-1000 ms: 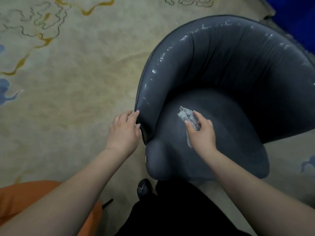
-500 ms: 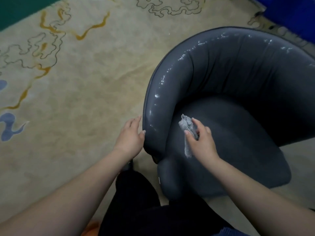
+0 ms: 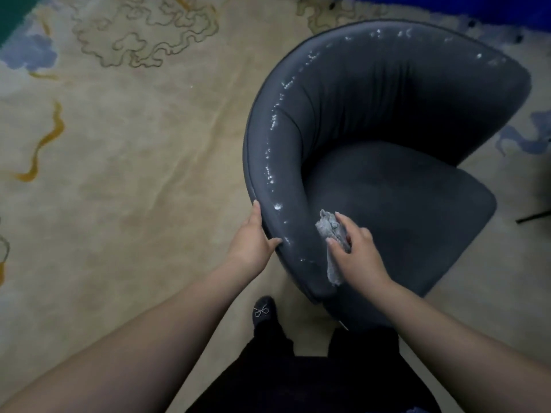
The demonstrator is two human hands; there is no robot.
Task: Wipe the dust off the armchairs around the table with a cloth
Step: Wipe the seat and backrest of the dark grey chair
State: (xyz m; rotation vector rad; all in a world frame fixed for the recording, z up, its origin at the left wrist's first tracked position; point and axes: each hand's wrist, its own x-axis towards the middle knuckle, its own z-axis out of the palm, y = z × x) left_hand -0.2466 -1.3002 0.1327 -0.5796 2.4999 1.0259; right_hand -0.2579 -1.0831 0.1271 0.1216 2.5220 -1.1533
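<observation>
I look down at a dark grey armchair [image 3: 387, 129] that stands on a big tan carpet [image 3: 134, 174] with gold and blue swirls. My left hand [image 3: 253, 238] rests on the outer side of the chair's near arm. Its fingers lie straight along the edge and the thumb sits on top of the arm. My right hand [image 3: 356, 253] grips a small grey cloth [image 3: 331, 231], bunched up between the thumb and the curled fingers. The cloth is pressed against the inside of that same chair arm, just where it meets the seat. One end of the cloth hangs down below my hand.

Little white specks of dust [image 3: 272, 144] run in a line along the top rim of the chair, from near my left thumb up and round the back. My dark shoe [image 3: 264, 312] with a small bow shape on it stands on the carpet, just beside the chair.
</observation>
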